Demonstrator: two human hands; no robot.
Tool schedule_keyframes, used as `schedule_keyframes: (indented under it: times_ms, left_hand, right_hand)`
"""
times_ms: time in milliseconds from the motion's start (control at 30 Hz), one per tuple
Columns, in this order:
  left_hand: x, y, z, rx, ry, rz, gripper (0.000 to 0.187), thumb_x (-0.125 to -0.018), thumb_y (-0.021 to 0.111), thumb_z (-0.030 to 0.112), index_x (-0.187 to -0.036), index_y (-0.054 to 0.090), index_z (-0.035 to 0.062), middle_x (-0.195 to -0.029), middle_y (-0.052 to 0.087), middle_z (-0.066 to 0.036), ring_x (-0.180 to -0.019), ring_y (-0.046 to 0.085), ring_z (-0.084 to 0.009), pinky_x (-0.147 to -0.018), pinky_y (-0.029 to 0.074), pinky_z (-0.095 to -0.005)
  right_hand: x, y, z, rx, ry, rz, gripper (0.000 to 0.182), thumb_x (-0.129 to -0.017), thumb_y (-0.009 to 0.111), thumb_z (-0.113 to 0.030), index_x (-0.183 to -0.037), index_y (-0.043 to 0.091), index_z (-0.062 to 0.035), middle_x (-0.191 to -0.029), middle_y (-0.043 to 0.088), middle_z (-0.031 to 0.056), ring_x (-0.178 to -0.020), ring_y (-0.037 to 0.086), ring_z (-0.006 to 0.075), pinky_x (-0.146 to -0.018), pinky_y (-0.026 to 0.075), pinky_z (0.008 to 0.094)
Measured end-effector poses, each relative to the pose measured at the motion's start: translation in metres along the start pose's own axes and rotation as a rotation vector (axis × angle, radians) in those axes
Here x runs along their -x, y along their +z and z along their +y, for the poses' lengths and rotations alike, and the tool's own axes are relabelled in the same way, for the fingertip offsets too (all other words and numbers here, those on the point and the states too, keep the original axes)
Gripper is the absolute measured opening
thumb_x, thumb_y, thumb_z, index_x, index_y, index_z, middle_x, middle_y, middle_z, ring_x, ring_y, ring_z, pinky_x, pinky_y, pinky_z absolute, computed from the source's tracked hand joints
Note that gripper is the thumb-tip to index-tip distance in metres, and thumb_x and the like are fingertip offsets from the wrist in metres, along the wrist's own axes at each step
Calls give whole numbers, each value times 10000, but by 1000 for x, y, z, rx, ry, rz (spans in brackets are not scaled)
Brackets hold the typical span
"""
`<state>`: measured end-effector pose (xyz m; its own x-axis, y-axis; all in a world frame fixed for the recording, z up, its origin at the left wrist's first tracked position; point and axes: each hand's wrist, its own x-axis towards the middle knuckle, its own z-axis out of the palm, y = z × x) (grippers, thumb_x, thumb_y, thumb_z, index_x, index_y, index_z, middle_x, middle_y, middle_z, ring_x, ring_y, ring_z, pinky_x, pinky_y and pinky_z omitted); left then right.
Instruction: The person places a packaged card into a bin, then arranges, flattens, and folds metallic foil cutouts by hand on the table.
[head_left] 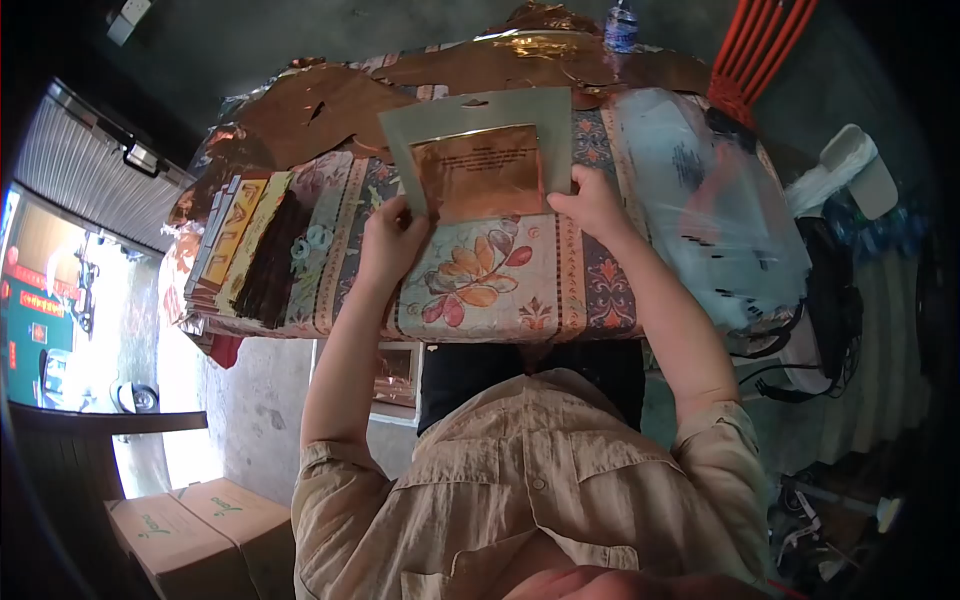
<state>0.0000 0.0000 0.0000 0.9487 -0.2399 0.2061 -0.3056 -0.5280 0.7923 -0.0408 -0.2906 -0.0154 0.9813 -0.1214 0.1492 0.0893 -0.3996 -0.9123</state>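
Note:
Both hands hold up one grey card (pixel 480 112) with a hang-hole at its top and a shiny copper foil panel (pixel 482 172) with dark print on its face. My left hand (pixel 390 245) pinches the card's lower left corner. My right hand (pixel 592 203) grips its lower right edge. The card is above a table covered with a floral cloth (pixel 480 275), just past the table's near edge.
A fanned stack of cards and a dark bundle (pixel 248 250) lie on the table's left. Crumpled copper foil sheets (pixel 330 105) cover the far side, with a bottle (pixel 621 27) behind. A clear plastic bag (pixel 710 200) lies right. Cardboard boxes (pixel 190 530) stand on the floor, lower left.

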Motion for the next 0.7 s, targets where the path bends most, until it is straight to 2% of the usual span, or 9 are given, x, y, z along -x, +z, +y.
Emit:
schedule_keyframes:
  times_ms: [100,167,233,300,333,367,467,600,700]
  left_hand:
    - [-5,7,7,-84,78,56,214,-783,639,138,-925,638,-22,-735,620,-119,-654,579,-186,-635,465,-315]
    - [-1,-1,11,-90,11,33,218,-782,646,157,-910,649,-20,-727,626,-146,-636,598,-172,-629,475,-303]
    - [1,-3,7,-96,-18,23,207,-813,623,140,-944,643,-20,-768,649,-107,-665,596,-162,-631,468,-289]
    - [2,0,-4,424,-24,18,206,-874,605,154,-992,640,-12,-785,659,-39,-677,594,-156,-647,455,-261]
    - [1,-5,-8,643,-125,-97,250,-926,590,202,-1068,603,-3,-919,653,-32,-778,600,-161,-711,456,-257]
    - [1,-6,-10,637,-119,-91,250,-926,590,202,-1068,603,-3,-919,653,-32,-778,600,-161,-711,456,-257]
    - [5,-7,-1,1185,9,-187,333,-951,552,214,-1214,488,21,-1171,561,-96,-1055,566,-202,-855,476,-341]
    - [27,12,35,1085,-96,-225,363,-943,551,177,-1261,432,49,-1141,592,-113,-1066,588,-233,-938,478,-395]
    - [36,38,50,1212,-190,-149,242,-954,545,113,-1181,496,43,-1078,605,-79,-1001,617,-200,-893,506,-327]
  right_hand:
    - [-12,-10,7,-34,-61,-19,215,-723,642,-79,-911,655,25,-743,664,51,-685,594,85,-622,487,279]
    - [-9,-6,8,-36,-27,-46,188,-729,649,-72,-884,653,34,-753,661,37,-686,585,84,-623,478,268]
    - [-6,-8,6,-121,27,-120,192,-750,652,-61,-925,654,17,-820,665,32,-732,600,87,-645,484,253]
    - [-1,-10,-3,-202,76,-195,201,-772,654,-51,-966,655,0,-888,668,26,-778,614,91,-667,489,238]
    - [3,-12,-10,-352,140,-211,191,-773,658,-58,-958,661,-14,-884,669,24,-758,611,90,-669,492,250]
    - [5,-13,-14,-501,207,-226,181,-774,661,-66,-950,666,-28,-880,669,21,-738,607,88,-671,496,261]
    - [7,-13,-10,-679,196,-261,178,-792,668,-79,-969,662,-91,-901,666,-4,-768,608,64,-662,481,222]
    - [8,-16,-6,-725,161,-298,187,-791,677,-86,-973,659,-124,-913,666,-29,-803,610,55,-665,466,202]
    - [9,-12,-6,-697,86,-368,249,-788,686,-96,-1033,649,-111,-933,658,-30,-768,582,29,-642,448,197]
